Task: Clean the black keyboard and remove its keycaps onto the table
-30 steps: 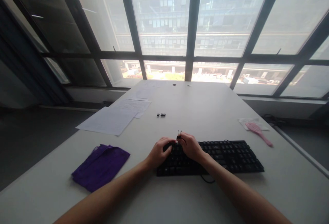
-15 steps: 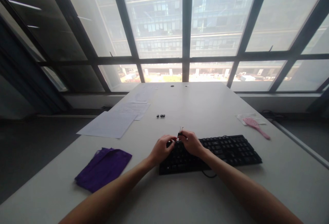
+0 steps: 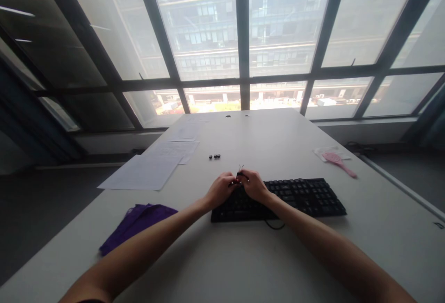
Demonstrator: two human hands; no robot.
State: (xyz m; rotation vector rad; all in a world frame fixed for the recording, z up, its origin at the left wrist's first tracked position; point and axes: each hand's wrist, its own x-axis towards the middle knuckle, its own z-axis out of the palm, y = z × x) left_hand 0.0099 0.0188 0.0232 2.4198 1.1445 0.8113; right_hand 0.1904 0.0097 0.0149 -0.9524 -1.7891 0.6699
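Note:
My right hand (image 3: 254,186) is closed around a small dark wire tool, which looks like a keycap puller (image 3: 240,172); two thin wire prongs point up from it. Right beside it, my left hand (image 3: 221,189) is pinched shut, its fingertips meeting those of the right. What sits between the left fingers is too small and hidden to make out. Both hands are over the upper left part of a black keyboard (image 3: 299,196), whose left keys they partly cover. Beyond the hands, several small black pieces that look like keycaps (image 3: 214,156) lie on the white table (image 3: 257,256).
A folded purple cloth (image 3: 139,224) lies at the left, partly behind my left forearm. Paper sheets (image 3: 139,173) run along the left edge. At the right, a pink hairbrush (image 3: 339,164) rests partly on a white wrapper (image 3: 344,153). A cable loop (image 3: 274,226) pokes out below the keyboard.
My hands have drawn closer, so the gap between their fingertips has narrowed. The wire tool stays in my right hand. The view has shifted and tilted a little.

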